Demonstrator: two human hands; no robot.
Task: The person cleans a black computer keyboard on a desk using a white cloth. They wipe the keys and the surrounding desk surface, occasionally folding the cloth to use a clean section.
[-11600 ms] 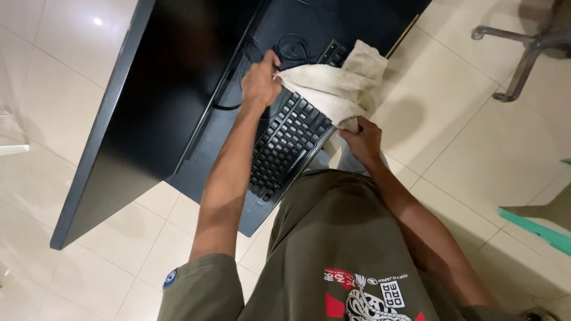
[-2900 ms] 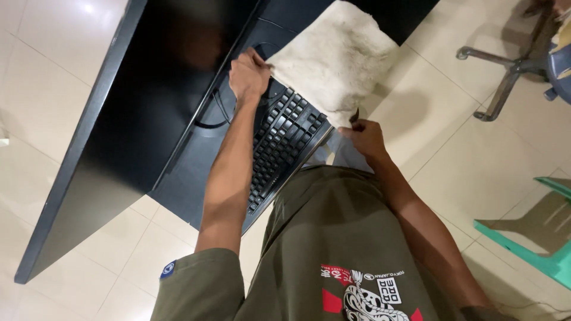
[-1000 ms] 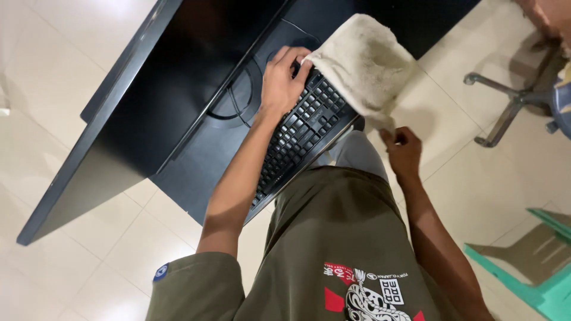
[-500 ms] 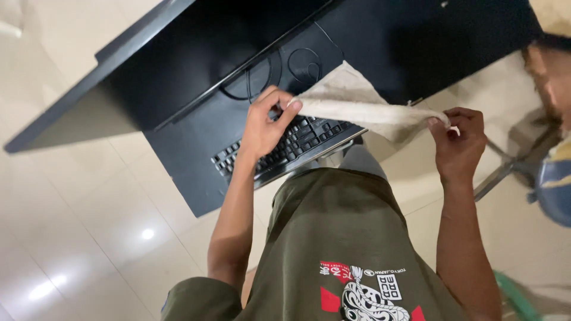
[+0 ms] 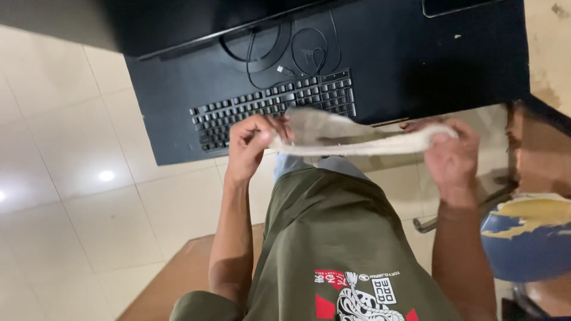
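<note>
Fingers (image 5: 259, 126) of the left hand (image 5: 248, 145) are curled and pinched on one end of a cloth (image 5: 345, 135); the thumb is pressed against the fabric from above. Fingers (image 5: 429, 127) of the right hand (image 5: 449, 156) are closed on the other end, though motion blur hides the exact grip. The cloth, off-white and crumpled, is stretched between the two hands in a loose band, held in the air just in front of the worktop's (image 5: 416, 65) near edge and clear of it.

On the worktop, just beyond the cloth, a black keyboard (image 5: 270, 107) is laid parallel to the near edge, nearer the left hand. Behind the keyboard, thin black cables (image 5: 297, 50) are looped, and a dark monitor (image 5: 196, 21) is seen at the far edge. A pale tiled floor (image 5: 71, 178) is seen left of the worktop. Below the cloth, the person's olive shirt (image 5: 333, 238) fills the foreground. Right of the right hand, a blue and yellow rounded object (image 5: 523, 238) is partly seen; its kind cannot be told.
</note>
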